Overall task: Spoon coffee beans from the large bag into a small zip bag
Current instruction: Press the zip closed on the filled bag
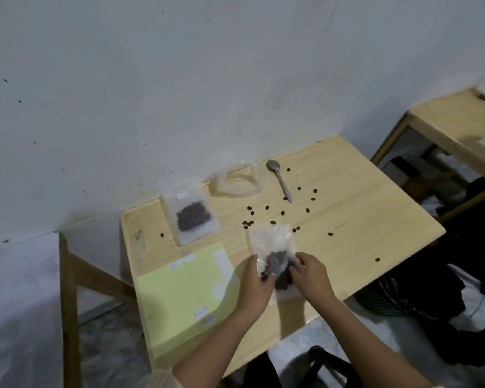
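Hands meet at the lower centre of the frame over a wooden table (353,219). The left hand (254,284) and the right hand (310,271) both grip a small zip bag (272,240), the left pinching its left edge with curled fingers and the right pinching its right edge between thumb and fingertips. The bag is clear, its top pointing toward the wall (179,79), and a dark cluster of beans (280,275) sits in its lower part between the two hands; whether it rests on the table or is lifted off it cannot be told. Loose beans (282,212) lie scattered over the middle and right of the table, just beyond the held bag. A spoon (279,182) lies at the upper centre of the table, bowl toward the wall and empty. Just left of it sits the large bag (237,183), clear and crumpled against the wall. Further left, a second zip bag (196,219) lies flat with beans inside. A yellow sheet (182,298) covers the table's lower left, touching the left wrist. Another table (445,119) stands at the upper right of the frame.
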A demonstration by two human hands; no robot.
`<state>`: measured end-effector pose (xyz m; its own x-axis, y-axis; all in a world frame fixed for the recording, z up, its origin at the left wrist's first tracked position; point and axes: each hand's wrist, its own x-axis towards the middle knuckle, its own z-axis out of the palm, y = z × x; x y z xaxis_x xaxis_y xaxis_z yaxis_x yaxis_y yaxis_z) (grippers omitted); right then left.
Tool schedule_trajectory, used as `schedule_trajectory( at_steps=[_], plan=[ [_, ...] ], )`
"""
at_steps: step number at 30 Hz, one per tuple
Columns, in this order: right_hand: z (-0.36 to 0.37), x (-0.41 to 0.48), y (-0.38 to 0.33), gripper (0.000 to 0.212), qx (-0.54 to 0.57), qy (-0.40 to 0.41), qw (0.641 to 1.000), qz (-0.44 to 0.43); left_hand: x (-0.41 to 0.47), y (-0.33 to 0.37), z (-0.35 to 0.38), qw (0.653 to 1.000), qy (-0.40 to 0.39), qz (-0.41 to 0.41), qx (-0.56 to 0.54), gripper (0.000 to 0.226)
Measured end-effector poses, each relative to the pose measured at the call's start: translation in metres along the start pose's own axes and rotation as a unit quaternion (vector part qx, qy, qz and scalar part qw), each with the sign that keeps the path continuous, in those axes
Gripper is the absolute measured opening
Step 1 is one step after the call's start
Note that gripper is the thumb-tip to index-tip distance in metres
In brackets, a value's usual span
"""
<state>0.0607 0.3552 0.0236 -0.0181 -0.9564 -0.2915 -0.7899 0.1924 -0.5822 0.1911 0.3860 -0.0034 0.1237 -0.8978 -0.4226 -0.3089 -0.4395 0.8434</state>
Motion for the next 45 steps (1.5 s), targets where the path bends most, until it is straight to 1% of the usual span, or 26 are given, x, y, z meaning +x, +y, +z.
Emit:
schedule_trajectory(
  at_steps=[3, 6, 9, 11, 14, 17, 19, 21, 23, 25, 29, 33, 35, 37, 39, 41, 43, 45],
  plan=[
    [0.000, -0.006, -0.009, 0.022, 0.035, 0.036, 0.999, -0.006, -0.004, 0.006, -0.005, 0.999, 0.014, 0.014, -0.038, 0.059],
    [0.001, -0.008, -0.021, 0.035, 0.079, 0.053, 0.995, -0.013, -0.008, 0.014, -0.022, 0.996, 0.066, 0.032, -0.059, 0.051],
    [0.006, -0.008, -0.041, 0.031, 0.123, 0.037, 0.991, -0.048, -0.014, 0.020, -0.056, 0.985, 0.127, 0.056, -0.105, 0.032],
    [0.015, -0.009, -0.059, 0.025, 0.142, 0.014, 0.986, -0.083, -0.020, 0.018, -0.082, 0.980, 0.129, 0.079, -0.127, 0.023],
    [0.036, -0.015, -0.087, 0.016, 0.151, -0.033, 0.978, -0.142, -0.030, 0.003, -0.120, 0.979, 0.136, 0.097, -0.119, 0.020],
    [0.061, -0.021, -0.104, 0.013, 0.166, -0.084, 0.967, -0.174, -0.044, -0.022, -0.152, 0.970, 0.188, 0.084, -0.130, 0.026],
    [0.078, -0.025, -0.107, 0.018, 0.149, -0.120, 0.963, -0.192, -0.055, -0.038, -0.170, 0.958, 0.216, 0.056, -0.178, 0.031],
    [0.096, -0.027, -0.103, 0.026, 0.079, -0.173, 0.954, -0.233, -0.066, -0.057, -0.186, 0.935, 0.245, 0.020, -0.256, 0.038],
    [0.103, -0.026, -0.094, 0.030, -0.013, -0.222, 0.934, -0.280, -0.073, -0.071, -0.196, 0.906, 0.267, -0.002, -0.329, 0.044],
    [0.111, -0.024, -0.087, 0.030, -0.048, -0.256, 0.911, -0.320, -0.083, -0.086, -0.205, 0.894, 0.285, -0.015, -0.346, 0.050],
    [0.119, -0.026, -0.080, 0.020, -0.068, -0.256, 0.890, -0.370, -0.096, -0.103, -0.213, 0.896, 0.309, -0.032, -0.318, 0.055],
    [0.124, -0.027, -0.082, 0.010, -0.091, -0.243, 0.878, -0.402, -0.094, -0.104, -0.207, 0.883, 0.304, -0.034, -0.356, 0.053],
    [0.125, -0.025, -0.083, 0.007, -0.109, -0.256, 0.874, -0.399, -0.092, -0.103, -0.204, 0.879, 0.301, -0.028, -0.369, 0.051],
    [0.124, -0.025, -0.088, 0.014, -0.104, -0.267, 0.879, -0.381, -0.091, -0.101, -0.202, 0.888, 0.297, -0.019, -0.350, 0.049],
    [0.117, -0.028, -0.100, 0.023, -0.028, -0.256, 0.907, -0.332, -0.092, -0.095, -0.202, 0.902, 0.291, -0.010, -0.319, 0.050],
    [0.109, -0.028, -0.118, 0.023, 0.064, -0.220, 0.932, -0.279, -0.092, -0.086, -0.204, 0.913, 0.273, 0.007, -0.303, 0.054],
    [0.097, -0.026, -0.140, 0.021, 0.125, -0.191, 0.940, -0.254, -0.092, -0.073, -0.206, 0.923, 0.259, 0.033, -0.283, 0.055],
    [0.084, -0.023, -0.164, 0.018, 0.155, -0.180, 0.935, -0.262, -0.091, -0.060, -0.208, 0.931, 0.236, 0.053, -0.274, 0.055]
  ],
)
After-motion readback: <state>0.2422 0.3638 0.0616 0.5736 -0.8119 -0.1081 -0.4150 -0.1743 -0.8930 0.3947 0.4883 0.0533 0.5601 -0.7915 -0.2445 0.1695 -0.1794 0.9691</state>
